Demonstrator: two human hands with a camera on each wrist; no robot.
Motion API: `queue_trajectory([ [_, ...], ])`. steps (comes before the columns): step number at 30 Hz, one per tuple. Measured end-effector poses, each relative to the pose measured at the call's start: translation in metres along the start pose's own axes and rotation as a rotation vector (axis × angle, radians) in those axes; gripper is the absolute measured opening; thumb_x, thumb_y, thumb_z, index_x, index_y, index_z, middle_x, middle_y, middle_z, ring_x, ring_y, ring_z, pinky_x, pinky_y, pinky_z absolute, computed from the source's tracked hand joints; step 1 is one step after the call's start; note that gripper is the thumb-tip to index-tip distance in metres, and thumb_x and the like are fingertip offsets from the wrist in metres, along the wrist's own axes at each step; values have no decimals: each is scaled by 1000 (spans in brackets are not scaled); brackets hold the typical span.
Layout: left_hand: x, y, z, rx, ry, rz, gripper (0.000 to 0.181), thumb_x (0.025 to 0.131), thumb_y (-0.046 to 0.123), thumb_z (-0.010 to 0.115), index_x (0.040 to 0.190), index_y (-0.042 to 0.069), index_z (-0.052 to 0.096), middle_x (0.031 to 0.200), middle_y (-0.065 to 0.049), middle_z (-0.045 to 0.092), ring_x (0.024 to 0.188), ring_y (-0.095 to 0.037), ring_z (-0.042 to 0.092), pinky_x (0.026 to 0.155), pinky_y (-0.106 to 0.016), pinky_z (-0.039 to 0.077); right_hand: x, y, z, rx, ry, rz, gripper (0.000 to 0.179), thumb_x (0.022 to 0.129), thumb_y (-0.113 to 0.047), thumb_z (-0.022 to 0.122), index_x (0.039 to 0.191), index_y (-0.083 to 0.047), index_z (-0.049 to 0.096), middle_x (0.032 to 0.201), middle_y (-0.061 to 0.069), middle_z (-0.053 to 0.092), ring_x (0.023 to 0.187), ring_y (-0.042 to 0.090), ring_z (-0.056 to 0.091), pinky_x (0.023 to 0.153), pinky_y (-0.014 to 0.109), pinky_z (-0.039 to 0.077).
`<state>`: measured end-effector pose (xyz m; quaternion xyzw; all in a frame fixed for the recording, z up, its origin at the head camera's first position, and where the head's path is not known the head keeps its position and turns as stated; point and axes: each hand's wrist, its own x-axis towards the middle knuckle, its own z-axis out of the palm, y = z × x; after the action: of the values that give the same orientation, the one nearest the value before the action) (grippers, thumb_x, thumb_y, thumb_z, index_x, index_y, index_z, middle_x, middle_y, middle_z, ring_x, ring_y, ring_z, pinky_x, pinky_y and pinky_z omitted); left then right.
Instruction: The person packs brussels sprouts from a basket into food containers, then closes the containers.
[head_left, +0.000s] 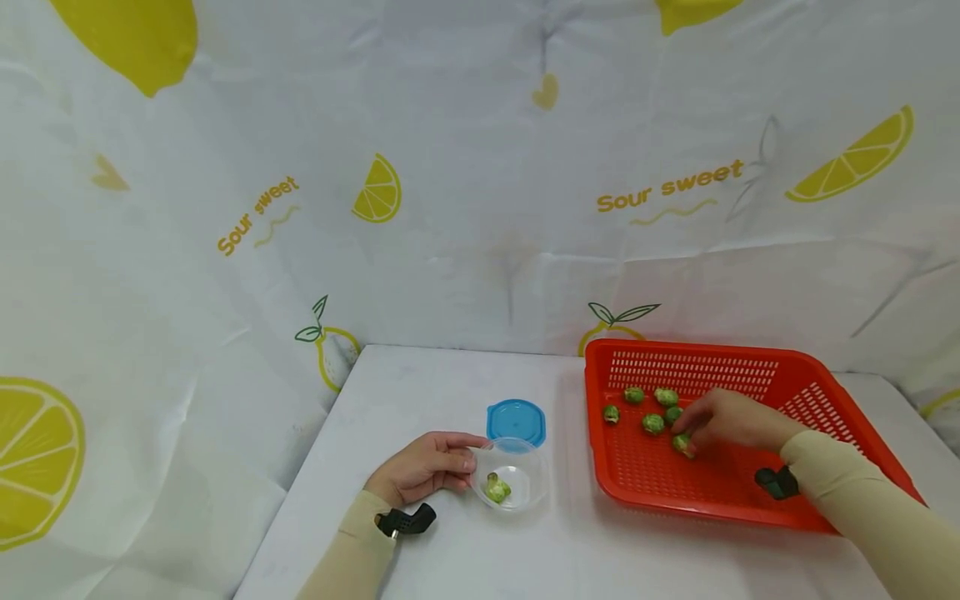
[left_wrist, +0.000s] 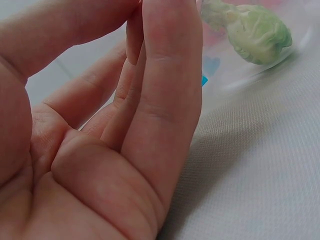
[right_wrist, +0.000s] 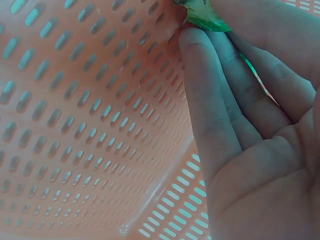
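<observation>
My left hand (head_left: pixel 427 468) pinches the left rim of a clear plastic bowl (head_left: pixel 534 492) between thumb and fingers. One Brussels sprout (head_left: pixel 497 487) lies inside the bowl, and this pale green sprout (left_wrist: pixel 260 35) also shows through the plastic in the left wrist view. Reaching into a red plastic basket (head_left: pixel 675 497), my right hand (head_left: pixel 731 423) pinches another Brussels sprout (head_left: pixel 682 445) at its fingertips. In the right wrist view only the lower part of the held sprout (right_wrist: pixel 207 17) shows; the thumb and fingers hide the rest.
Several loose Brussels sprouts (head_left: pixel 652 423) lie in the basket, left of my right hand. A blue lid (head_left: pixel 517 421) lies flat behind the bowl, partly overlapped by it. The white table (head_left: pixel 435 379) backs onto a lemon-printed cloth (head_left: pixel 465 167).
</observation>
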<state>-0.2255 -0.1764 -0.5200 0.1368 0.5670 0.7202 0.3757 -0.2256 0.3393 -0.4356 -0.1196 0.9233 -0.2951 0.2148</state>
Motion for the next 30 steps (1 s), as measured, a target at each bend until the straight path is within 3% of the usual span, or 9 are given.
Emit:
queue_trajectory([
  [9,0,0,2,2,2,4,53,102,-1,66,153,-5,54,96,4,73,82,-5,72,80,-23,66,-2,2,-1,-13,12,9,26,88,-15,88,112,-7,85,109,5,80,95,16,69,79,27,61],
  [17,0,1,1,6,0,2,54,101,1,68,153,-4,55,95,4,73,84,-5,72,80,-23,66,-14,-3,-15,-39,68,-4,28,91,-21,86,117,-11,84,114,3,81,102,17,68,83,30,59],
  [24,-1,2,2,7,1,-5,54,102,2,68,154,-4,54,95,3,74,84,-5,72,80,-22,66,-31,-25,-24,-26,103,17,32,95,-23,83,125,-10,82,119,5,81,110,24,71,85,35,63],
  [30,-1,2,2,4,5,-8,54,102,3,69,154,-3,55,96,2,76,85,-5,72,80,-22,65,-41,-54,-18,-27,142,-15,33,95,-29,84,124,-14,83,117,2,81,109,22,70,83,32,61],
])
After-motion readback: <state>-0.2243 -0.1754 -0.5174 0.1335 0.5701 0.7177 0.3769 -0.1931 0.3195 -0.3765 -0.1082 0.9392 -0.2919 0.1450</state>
